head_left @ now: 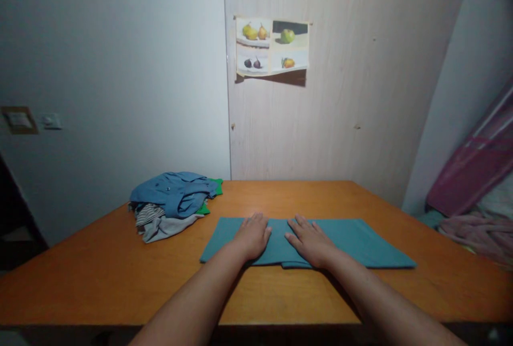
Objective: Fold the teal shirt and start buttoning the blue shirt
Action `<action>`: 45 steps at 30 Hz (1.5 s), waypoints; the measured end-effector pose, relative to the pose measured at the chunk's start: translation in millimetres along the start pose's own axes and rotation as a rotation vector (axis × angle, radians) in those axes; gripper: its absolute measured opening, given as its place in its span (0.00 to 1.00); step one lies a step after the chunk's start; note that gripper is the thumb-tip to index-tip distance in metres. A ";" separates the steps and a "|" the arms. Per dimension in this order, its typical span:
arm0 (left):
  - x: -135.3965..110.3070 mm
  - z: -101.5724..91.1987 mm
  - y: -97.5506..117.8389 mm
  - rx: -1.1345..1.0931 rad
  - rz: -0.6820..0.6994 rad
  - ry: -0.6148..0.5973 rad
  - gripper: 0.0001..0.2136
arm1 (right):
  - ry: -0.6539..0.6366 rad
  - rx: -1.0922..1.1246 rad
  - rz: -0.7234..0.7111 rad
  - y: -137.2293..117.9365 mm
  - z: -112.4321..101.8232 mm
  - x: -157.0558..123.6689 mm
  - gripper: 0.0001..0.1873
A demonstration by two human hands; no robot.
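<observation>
A teal cloth (356, 247), folded into a long flat strip, lies across the middle of the orange wooden table (100, 276). My left hand (253, 236) rests palm down on its left half, fingers stretched out and flat. My right hand (308, 240) lies flat beside it on the middle of the cloth, fingers together and extended. The two hands sit a little apart, neither gripping the fabric.
A heap of clothes (172, 201) with a blue shirt on top, plus striped, grey and green pieces, sits at the table's back left. A fruit picture (272, 46) hangs on the wooden panel behind. Pink fabric (476, 175) lies off to the right.
</observation>
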State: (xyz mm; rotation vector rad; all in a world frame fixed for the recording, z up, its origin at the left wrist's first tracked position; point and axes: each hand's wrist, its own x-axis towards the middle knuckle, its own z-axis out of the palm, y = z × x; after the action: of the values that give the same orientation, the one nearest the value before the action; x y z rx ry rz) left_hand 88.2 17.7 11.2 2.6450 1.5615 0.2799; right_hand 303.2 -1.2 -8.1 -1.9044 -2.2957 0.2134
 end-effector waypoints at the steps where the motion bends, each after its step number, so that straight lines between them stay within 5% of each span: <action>1: -4.1 1.3 -1.8 0.002 -0.006 -0.012 0.27 | 0.001 0.001 -0.001 0.2 0.4 0.2 0.41; 13: -5.4 2.7 -7.3 0.026 -0.035 -0.096 0.33 | 0.008 0.011 -0.017 0.0 -1.8 -1.5 0.40; 22: -27.3 1.0 -34.6 0.048 -0.167 -0.009 0.38 | -0.005 0.027 -0.008 2.4 -0.5 -0.7 0.41; 36: -24.3 2.1 -66.6 0.056 -0.188 0.001 0.42 | -0.005 0.030 -0.011 3.9 1.3 0.7 0.40; 45: -24.8 3.9 -68.2 0.078 -0.221 -0.017 0.43 | 0.007 0.026 -0.014 1.6 -1.7 -2.8 0.40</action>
State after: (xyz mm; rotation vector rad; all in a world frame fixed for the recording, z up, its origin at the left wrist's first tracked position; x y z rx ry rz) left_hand 18.4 29.4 -5.4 2.4905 1.8751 0.1868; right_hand 305.5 -3.6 -6.8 -1.8737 -2.2892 0.2328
